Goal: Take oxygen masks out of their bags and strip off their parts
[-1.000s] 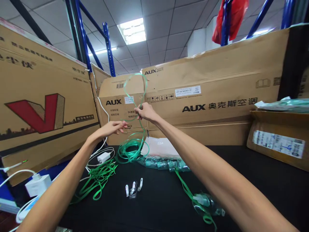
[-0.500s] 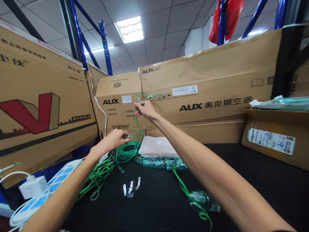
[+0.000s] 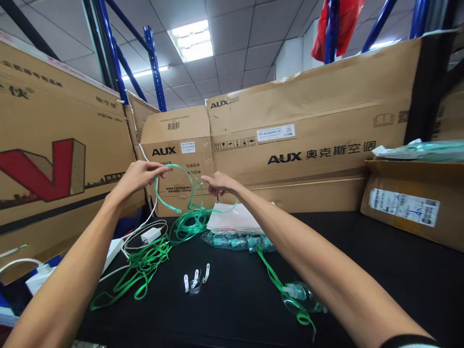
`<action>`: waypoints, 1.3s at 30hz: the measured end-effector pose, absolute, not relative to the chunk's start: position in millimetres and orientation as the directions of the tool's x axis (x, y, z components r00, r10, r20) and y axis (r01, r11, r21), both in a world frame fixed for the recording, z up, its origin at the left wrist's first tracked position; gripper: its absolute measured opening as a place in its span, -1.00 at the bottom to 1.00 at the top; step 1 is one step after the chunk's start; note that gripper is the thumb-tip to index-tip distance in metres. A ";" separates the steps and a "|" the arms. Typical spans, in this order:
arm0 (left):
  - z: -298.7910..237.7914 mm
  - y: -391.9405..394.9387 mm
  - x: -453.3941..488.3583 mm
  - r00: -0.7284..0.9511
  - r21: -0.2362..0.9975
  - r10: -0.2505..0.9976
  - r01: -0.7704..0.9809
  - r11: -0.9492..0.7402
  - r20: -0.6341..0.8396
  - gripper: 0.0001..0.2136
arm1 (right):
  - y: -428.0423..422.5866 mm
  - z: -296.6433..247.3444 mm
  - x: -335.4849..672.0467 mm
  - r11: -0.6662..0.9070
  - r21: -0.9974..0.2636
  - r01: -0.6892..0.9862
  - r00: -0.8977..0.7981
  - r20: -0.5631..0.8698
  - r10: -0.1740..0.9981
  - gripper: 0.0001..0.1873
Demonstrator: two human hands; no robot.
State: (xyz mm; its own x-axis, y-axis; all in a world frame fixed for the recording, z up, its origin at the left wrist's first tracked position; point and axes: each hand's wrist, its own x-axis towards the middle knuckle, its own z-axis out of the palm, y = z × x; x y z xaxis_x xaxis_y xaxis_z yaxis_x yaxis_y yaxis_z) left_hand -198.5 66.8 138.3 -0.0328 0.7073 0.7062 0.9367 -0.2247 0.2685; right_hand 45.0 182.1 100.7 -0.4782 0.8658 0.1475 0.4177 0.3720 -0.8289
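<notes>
My left hand (image 3: 143, 175) is raised at the left, its fingertips pinched on clear green tubing (image 3: 178, 166) that arcs down between my hands. My right hand (image 3: 220, 183) grips the same tubing before the AUX box, fingers closed, with one end curving out beneath it. Below my hands, more of the tubing lies in a loose coil (image 3: 188, 228). Left of that coil is a tangle of flat green straps (image 3: 145, 266). Farther right, a clear mask (image 3: 302, 296) with a green strap lies near my right forearm. Several small white strips (image 3: 195, 278) sit in the middle of the black table.
White papers (image 3: 234, 218) lie behind a row of greenish clear plastic parts (image 3: 237, 241). Cardboard boxes (image 3: 319, 111) wall the back. Another box (image 3: 402, 203) with green-tinted bags on top stands at right. A white adapter (image 3: 151, 235) with cables lies at left.
My left hand has risen up and left, lifting tubing from above the coil. My right hand has lowered, still on the tubing. The view has shifted slightly.
</notes>
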 end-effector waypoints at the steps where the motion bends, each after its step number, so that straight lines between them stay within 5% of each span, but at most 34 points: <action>1: 140.1 68.3 -198.2 -0.053 0.281 0.686 0.933 -0.225 0.725 -0.63 | 182.6 99.6 43.5 0.379 -0.815 0.439 -0.476 0.147 0.867 -0.62; 11: 153.9 86.9 -195.4 -0.289 0.494 0.465 0.764 -0.415 0.837 -0.77 | 171.6 91.8 46.6 0.556 -0.713 0.426 -0.644 0.193 0.740 -0.66; 23: 164.6 88.2 -195.4 -0.455 0.560 0.347 0.517 -0.648 0.820 -0.83 | 163.0 79.3 -7.5 0.658 -0.712 0.243 -0.752 0.290 0.592 -0.68; 32: 156.8 86.2 -202.4 -0.433 0.500 0.280 0.564 -0.658 0.857 -0.83 | 150.1 128.3 10.1 0.711 -0.696 0.096 -0.398 0.628 0.669 -0.70; 35: 144.5 86.6 -212.2 -0.403 0.511 0.318 0.614 -0.601 0.858 -0.80 | 154.3 147.5 26.2 0.730 -0.682 0.031 -0.240 0.704 0.668 -0.62; 39: 115.9 95.7 -223.0 -0.289 0.591 0.578 0.673 -0.444 0.764 -0.79 | 174.2 134.9 42.9 0.635 -0.768 0.084 -0.288 0.591 0.753 -0.66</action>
